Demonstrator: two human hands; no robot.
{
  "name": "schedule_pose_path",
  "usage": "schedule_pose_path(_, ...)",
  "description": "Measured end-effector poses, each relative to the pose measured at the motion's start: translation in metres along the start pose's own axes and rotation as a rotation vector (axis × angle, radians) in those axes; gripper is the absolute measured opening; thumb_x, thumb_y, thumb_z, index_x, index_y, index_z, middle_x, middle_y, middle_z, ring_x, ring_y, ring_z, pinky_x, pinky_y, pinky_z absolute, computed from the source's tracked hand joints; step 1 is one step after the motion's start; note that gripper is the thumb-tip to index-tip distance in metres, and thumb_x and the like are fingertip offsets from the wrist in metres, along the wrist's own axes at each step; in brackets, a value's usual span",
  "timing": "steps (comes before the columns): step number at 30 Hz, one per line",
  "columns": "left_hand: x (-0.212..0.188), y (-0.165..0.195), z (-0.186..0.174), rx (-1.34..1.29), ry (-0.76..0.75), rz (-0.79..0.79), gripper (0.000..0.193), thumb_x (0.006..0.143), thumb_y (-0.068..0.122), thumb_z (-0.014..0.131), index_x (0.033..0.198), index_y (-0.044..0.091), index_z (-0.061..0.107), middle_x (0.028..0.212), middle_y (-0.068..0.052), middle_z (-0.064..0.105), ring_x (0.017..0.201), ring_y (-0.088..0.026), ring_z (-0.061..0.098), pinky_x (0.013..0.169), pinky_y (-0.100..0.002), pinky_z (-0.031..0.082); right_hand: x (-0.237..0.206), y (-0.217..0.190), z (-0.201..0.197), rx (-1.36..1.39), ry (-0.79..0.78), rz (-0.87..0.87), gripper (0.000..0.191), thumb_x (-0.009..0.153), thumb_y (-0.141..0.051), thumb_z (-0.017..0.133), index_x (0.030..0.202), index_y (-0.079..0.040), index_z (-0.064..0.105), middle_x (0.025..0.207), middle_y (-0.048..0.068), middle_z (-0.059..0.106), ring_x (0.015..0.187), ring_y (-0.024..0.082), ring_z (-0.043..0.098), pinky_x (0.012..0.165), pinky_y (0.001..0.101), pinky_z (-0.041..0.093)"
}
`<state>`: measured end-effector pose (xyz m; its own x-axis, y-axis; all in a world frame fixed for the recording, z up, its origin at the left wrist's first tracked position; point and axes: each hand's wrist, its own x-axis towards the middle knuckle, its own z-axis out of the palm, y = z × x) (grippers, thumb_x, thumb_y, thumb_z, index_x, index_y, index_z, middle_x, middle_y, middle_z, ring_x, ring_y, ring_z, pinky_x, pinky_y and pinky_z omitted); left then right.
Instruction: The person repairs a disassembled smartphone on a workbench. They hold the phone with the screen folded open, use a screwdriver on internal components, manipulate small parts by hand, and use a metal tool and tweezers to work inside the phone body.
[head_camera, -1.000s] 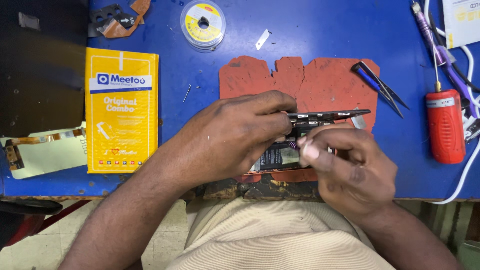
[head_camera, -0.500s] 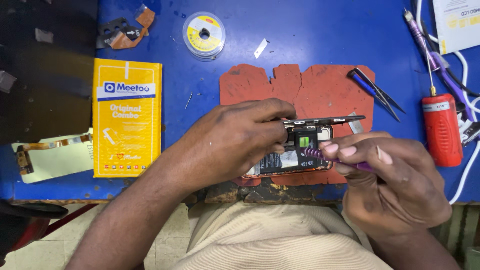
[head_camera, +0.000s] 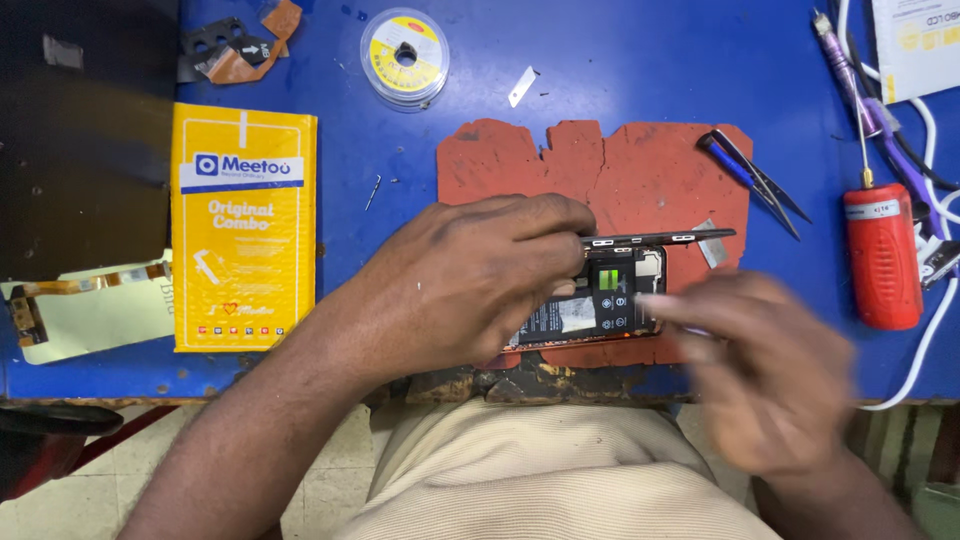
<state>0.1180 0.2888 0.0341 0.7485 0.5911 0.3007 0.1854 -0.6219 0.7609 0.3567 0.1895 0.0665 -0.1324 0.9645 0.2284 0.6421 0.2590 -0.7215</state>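
Note:
An opened phone (head_camera: 615, 295) lies on a torn red mat (head_camera: 620, 170), its inner boards and black battery showing. A thin dark panel (head_camera: 670, 238) stands edge-on along the phone's far side. My left hand (head_camera: 470, 280) lies over the phone's left half, with its fingers closed on the phone and panel. My right hand (head_camera: 760, 370) is blurred with motion at the phone's right end, fingertips close to its edge. The blur hides whether it holds anything.
The blue table (head_camera: 620, 60) also holds a yellow packet (head_camera: 243, 230) at the left and a wire spool (head_camera: 405, 58) at the back. Tweezers (head_camera: 755, 180), a red cylindrical tool (head_camera: 882, 255) and white cable (head_camera: 930, 130) lie at the right. A small blade (head_camera: 522, 86) lies behind the mat.
My right hand has pulled back from the phone, moving right and toward me, and is now blurred. My left hand stays on the phone.

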Motion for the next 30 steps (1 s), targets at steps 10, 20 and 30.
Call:
schedule_pose_path(10, -0.001, 0.001, -0.001, -0.038, -0.002, -0.013, 0.027, 0.083, 0.005, 0.07, 0.109, 0.007, 0.061, 0.127, -0.009, 0.064, 0.114, -0.031, 0.067, 0.084, -0.044, 0.056, 0.019, 0.01, 0.026, -0.416, -0.314, 0.125, 0.021, 0.09, -0.02, 0.073, 0.096, -0.003, 0.062, 0.078, 0.016, 0.067, 0.066, 0.038, 0.067, 0.053, 0.0492, 0.049)
schedule_pose_path(20, -0.003, 0.001, 0.0, 0.006, 0.007, 0.015, 0.03, 0.08, 0.004, 0.07, 0.109, 0.006, 0.061, 0.128, -0.009, 0.064, 0.113, -0.031, 0.067, 0.087, -0.044, 0.056, 0.02, 0.013, 0.029, -0.489, -0.363, 0.126, 0.025, 0.087, -0.021, 0.076, 0.085, -0.004, 0.058, 0.07, 0.015, 0.066, 0.06, 0.038, 0.065, 0.05, 0.0497, 0.05)
schedule_pose_path(30, -0.003, 0.0, 0.001, 0.012, -0.005, 0.011, 0.03, 0.081, 0.004, 0.07, 0.109, 0.007, 0.062, 0.127, -0.008, 0.064, 0.112, -0.031, 0.067, 0.086, -0.044, 0.056, 0.018, 0.008, 0.029, -0.454, -0.325, 0.07, 0.022, 0.087, -0.018, 0.076, 0.091, -0.003, 0.061, 0.074, 0.015, 0.066, 0.063, 0.037, 0.066, 0.052, 0.0486, 0.051)
